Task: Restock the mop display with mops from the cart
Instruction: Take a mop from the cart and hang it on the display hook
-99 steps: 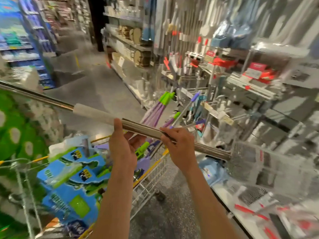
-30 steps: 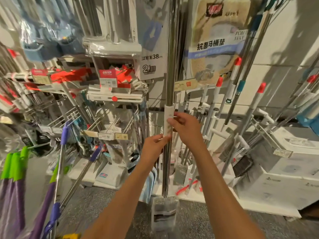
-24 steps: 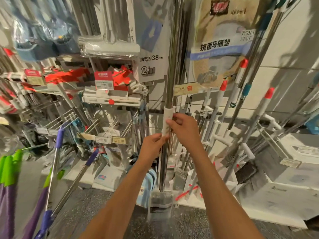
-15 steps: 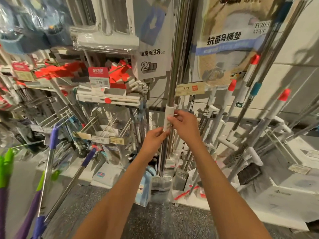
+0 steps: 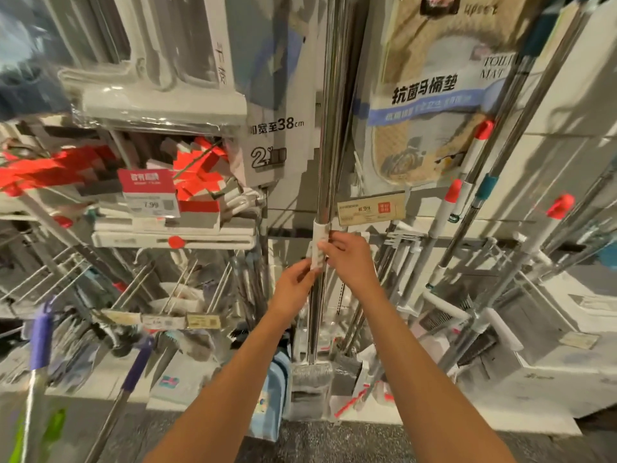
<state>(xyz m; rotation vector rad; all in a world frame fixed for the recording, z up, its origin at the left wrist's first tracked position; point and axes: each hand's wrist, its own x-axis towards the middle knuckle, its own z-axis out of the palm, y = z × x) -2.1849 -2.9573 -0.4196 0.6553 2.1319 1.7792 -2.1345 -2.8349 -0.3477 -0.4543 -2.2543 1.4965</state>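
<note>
Both hands, left (image 5: 293, 289) and right (image 5: 350, 259), grasped the upright mop (image 5: 325, 182): shiny chrome pole, white collar, plastic-wrapped grey head.

Both hands hold a steel-handled mop (image 5: 325, 168) upright against the display: the right hand (image 5: 350, 259) wraps the white sleeve (image 5: 320, 243) on the pole, the left hand (image 5: 293, 287) pinches just below. The wrapped mop head (image 5: 310, 384) rests on the low white shelf (image 5: 417, 419), beside a blue pack (image 5: 272, 389). A price tag (image 5: 370, 208) hangs just right of the pole.
</note>
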